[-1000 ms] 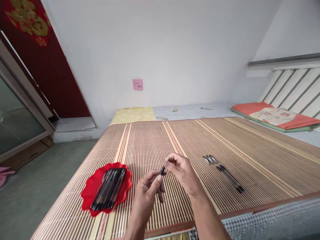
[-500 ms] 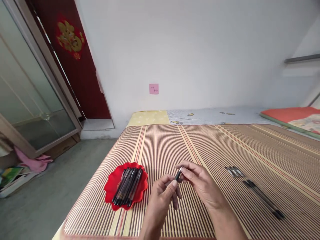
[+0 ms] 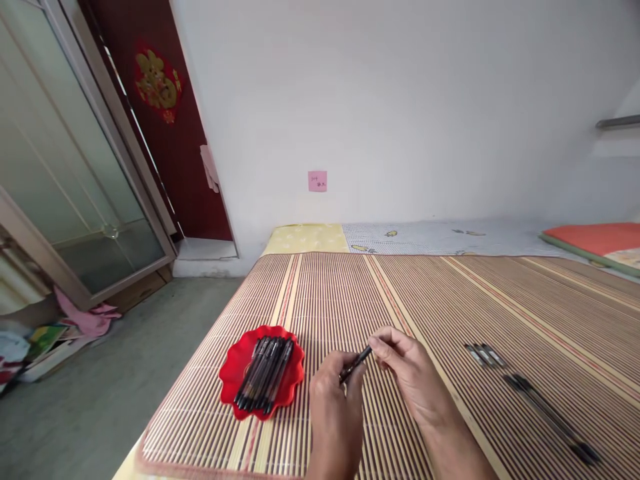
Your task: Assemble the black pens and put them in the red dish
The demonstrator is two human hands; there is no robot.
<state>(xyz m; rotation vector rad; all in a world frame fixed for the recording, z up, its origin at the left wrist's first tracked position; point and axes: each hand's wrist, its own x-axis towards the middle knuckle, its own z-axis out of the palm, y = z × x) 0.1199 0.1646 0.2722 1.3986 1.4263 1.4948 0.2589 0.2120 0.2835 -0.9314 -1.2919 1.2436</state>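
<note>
Between my hands, above the striped bamboo mat (image 3: 345, 303), is a slim black pen (image 3: 362, 359), tilted up to the right. My left hand (image 3: 336, 393) is closed around its lower end. At the upper end, the thumb and fingers of my right hand (image 3: 403, 360) pinch it. Part of the pen is hidden by the fingers. To the left, a red scalloped plate (image 3: 231, 363) holds several black pens (image 3: 265, 373) lying side by side. Over on the right lie three short clear-and-black pen pieces (image 3: 484, 355) and two long, thin pens with black ends (image 3: 553, 417).
The mat covers a bed with a patterned sheet (image 3: 425, 237) beyond it. Folded orange bedding (image 3: 595, 239) lies at the far right. A pink note (image 3: 317, 181) is stuck on the white wall. Grey floor (image 3: 165, 347) and a glass-panelled door (image 3: 75, 160) are at left.
The pen's silver tip, visible before, no longer shows. My left hand has turned over so its back faces me, and the pen lies flatter. The view has shifted slightly left.
</note>
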